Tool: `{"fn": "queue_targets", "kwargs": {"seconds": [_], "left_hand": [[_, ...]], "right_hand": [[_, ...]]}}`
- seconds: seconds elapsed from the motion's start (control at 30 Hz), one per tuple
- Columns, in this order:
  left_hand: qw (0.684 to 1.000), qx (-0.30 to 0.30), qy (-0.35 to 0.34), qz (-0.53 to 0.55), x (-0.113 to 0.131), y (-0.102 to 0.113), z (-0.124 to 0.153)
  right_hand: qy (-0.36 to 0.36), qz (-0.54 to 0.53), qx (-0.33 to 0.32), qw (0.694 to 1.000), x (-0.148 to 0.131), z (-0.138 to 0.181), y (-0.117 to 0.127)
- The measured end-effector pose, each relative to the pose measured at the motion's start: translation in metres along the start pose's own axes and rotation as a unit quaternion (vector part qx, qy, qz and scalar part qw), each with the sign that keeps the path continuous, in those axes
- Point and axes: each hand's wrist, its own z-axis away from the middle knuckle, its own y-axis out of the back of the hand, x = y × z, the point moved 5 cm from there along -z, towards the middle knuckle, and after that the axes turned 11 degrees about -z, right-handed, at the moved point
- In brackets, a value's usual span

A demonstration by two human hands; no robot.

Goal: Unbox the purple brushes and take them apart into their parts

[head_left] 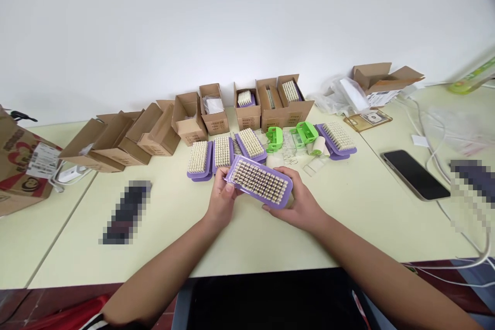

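Note:
Between both hands, above the front of the table, is a purple brush-like block (260, 181) with rows of cream tufts facing up. It is tilted toward me. My left hand (224, 198) grips its left end, thumb on the near edge. Fingers of my right hand (292, 198) wrap round its right end. Just behind the hands lie similar purple blocks: one block (198, 159) at the left, another block (222, 153) beside it, and a third block (251, 144). A separate block (338, 136) rests farther right.
Small open cardboard boxes (189, 118) line the wall; some hold similar blocks. Green plastic holders (306, 133), a white roll (318, 146) and clear plastic pieces (288, 144) lie mid-table. A phone (415, 175) and cables (436, 149) are right, a large carton (27, 165) left.

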Motion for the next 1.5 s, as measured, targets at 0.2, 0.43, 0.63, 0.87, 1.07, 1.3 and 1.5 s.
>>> {"fn": "queue_targets", "kwargs": {"seconds": [0.2,0.43,0.63,0.87,1.07,1.3,1.5], "left_hand": [[0.982,-0.021,-0.115,-0.15,-0.005,0.008,-0.009],[0.978,-0.052,-0.061,-0.192,-0.003,0.007,-0.006],[0.983,0.005,-0.048,-0.178,-0.002,0.014,-0.008],[0.982,0.001,-0.067,-0.179,-0.002,0.014,-0.009],[0.977,0.005,-0.084,-0.196,0.002,0.013,-0.006],[0.975,-0.004,-0.092,-0.202,0.002,0.014,-0.006],[0.97,0.0,-0.106,-0.217,0.001,0.014,-0.007]], "right_hand": [[-0.066,-0.189,-0.009,0.98,0.009,-0.006,0.01],[-0.127,-0.274,-0.073,0.951,0.02,-0.01,0.005],[-0.157,-0.282,-0.082,0.943,0.02,-0.014,0.0],[-0.128,-0.253,-0.087,0.955,0.021,-0.015,0.007],[-0.127,-0.233,-0.118,0.957,0.012,-0.012,0.007],[-0.148,-0.179,-0.128,0.964,0.006,-0.012,0.012],[-0.137,-0.154,-0.124,0.971,0.003,-0.014,0.015]]}}
